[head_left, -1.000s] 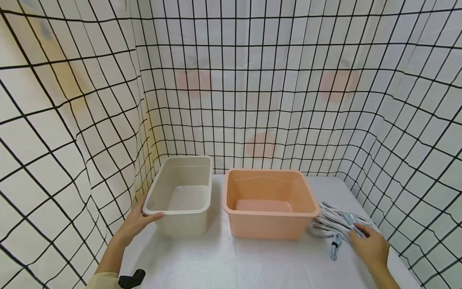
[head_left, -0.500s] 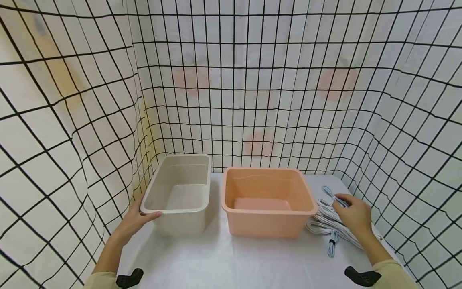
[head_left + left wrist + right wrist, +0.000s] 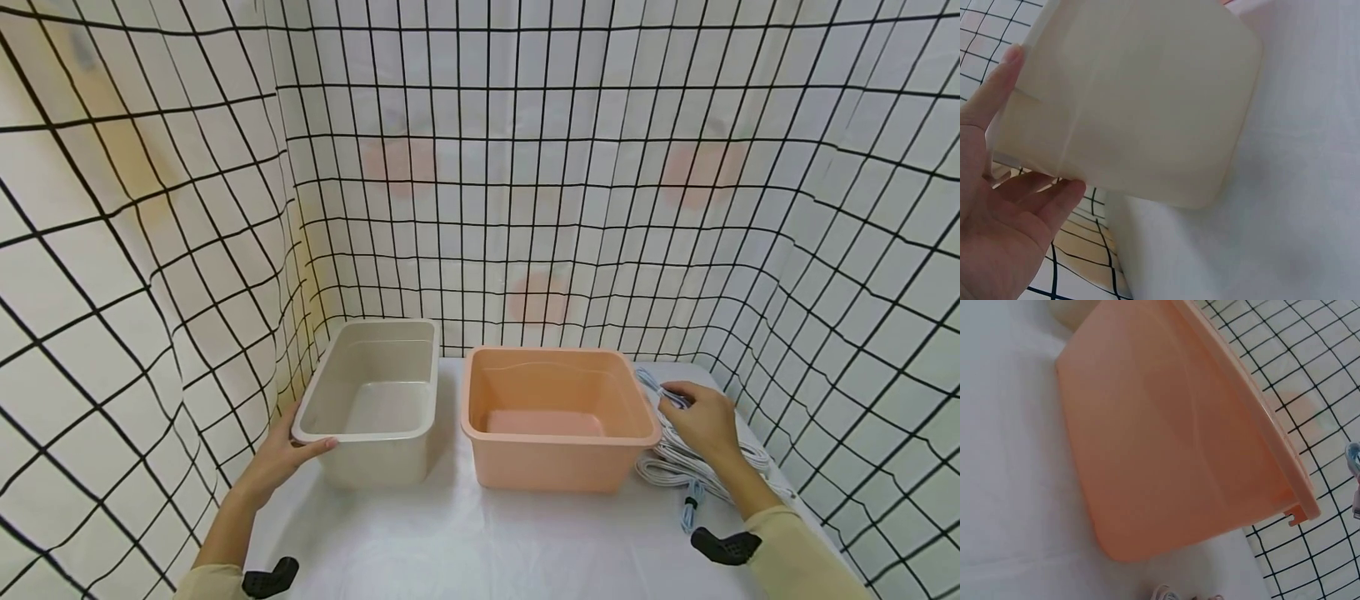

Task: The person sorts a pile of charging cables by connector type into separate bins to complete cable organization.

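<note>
My left hand (image 3: 279, 460) grips the near left corner of a beige plastic bin (image 3: 378, 460), thumb along the front rim and fingers at its left side. The left wrist view shows that hand (image 3: 1007, 225) around the edge of the bin (image 3: 1141, 106). My right hand (image 3: 703, 418) pinches a light-blue bundled cable (image 3: 651, 382), held up beside the right rim of an orange plastic bin (image 3: 555, 467). In the right wrist view a bit of the cable (image 3: 1353, 459) shows at the right edge. White coiled cables (image 3: 660, 469) lie beneath the right hand, partly covered by it.
Another light-blue cable bundle (image 3: 691, 504) with a black tie lies in front of the white coils. Both bins stand on a white-covered table (image 3: 480, 550), with bare floors inside. Black netting (image 3: 517, 208) over white sheets closes off the back and both sides.
The right hand has lifted the light-blue cable bundle off the pile and carried it left and back, toward the orange bin's right rim. The left hand keeps its place on the beige bin.
</note>
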The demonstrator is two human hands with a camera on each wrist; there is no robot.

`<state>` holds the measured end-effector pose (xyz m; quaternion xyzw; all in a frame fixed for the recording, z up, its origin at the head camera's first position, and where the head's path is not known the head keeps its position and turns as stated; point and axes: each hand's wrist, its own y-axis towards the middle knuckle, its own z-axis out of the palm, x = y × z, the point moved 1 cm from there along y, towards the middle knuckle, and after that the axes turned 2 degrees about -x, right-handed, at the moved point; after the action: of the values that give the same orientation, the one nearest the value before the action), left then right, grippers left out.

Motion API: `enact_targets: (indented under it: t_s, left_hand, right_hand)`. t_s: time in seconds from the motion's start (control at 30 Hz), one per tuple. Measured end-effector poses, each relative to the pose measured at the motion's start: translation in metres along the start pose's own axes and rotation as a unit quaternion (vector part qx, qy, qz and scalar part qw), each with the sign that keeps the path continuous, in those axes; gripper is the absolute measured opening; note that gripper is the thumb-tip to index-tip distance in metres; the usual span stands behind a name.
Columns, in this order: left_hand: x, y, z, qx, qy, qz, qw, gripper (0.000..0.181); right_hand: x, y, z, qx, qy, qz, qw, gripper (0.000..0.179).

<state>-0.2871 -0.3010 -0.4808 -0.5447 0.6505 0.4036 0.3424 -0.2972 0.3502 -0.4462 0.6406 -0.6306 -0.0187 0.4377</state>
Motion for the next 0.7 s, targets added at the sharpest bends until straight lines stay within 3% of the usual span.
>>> enact_targets:
  t_s: [0.37,0.7]
  left_hand:
    - [-0.001,-0.001,0.002,0.001,-0.003,-0.002,1.0,0.1]
    - [0.002,0.0,0.001,0.001,-0.006,0.002,1.0,0.099]
  right_hand:
    - [0.011,0.011,0.007,0.007,0.01,-0.03,0.9995,0.021]
    - [0.028,0.024,0.016,0.034,0.012,-0.03,0.9989,0.025]
